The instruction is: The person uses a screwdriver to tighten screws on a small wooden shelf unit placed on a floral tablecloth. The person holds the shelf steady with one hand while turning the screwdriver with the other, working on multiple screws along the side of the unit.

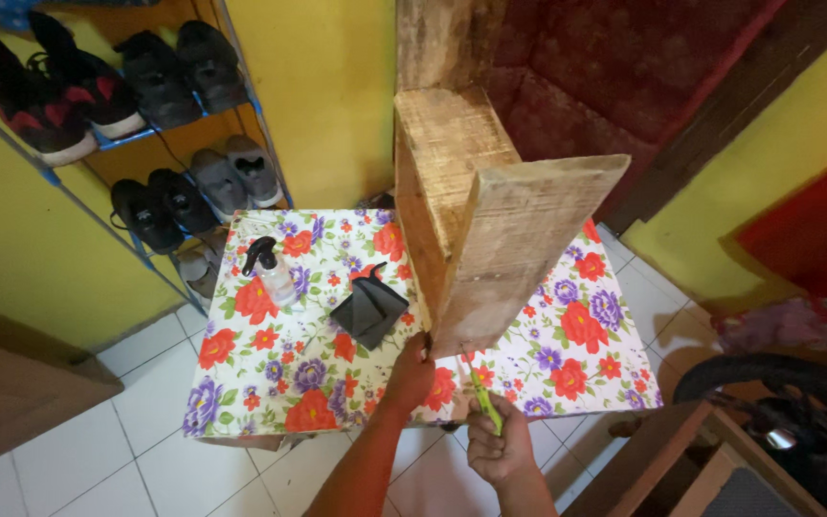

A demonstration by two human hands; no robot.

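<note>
Wood planks point(490, 230) stand above left hand point(412, 369); right hand point(498, 442) grips green tool point(483, 394).

We see soft, even indoor light, with weak shadows on the flowered table point(547, 373). The edges bend from the wide lens; corners look darker.

On the floral-cloth table point(270, 402) you have one clear spray bottle with a black trigger head point(270, 268) and, just beside it, one folded black cloth point(368, 311). At your left stands a blue-framed shoe rack point(136, 139) with dark and grey shoes. White tile floor point(98, 460); yellow walls point(327, 96).
</note>
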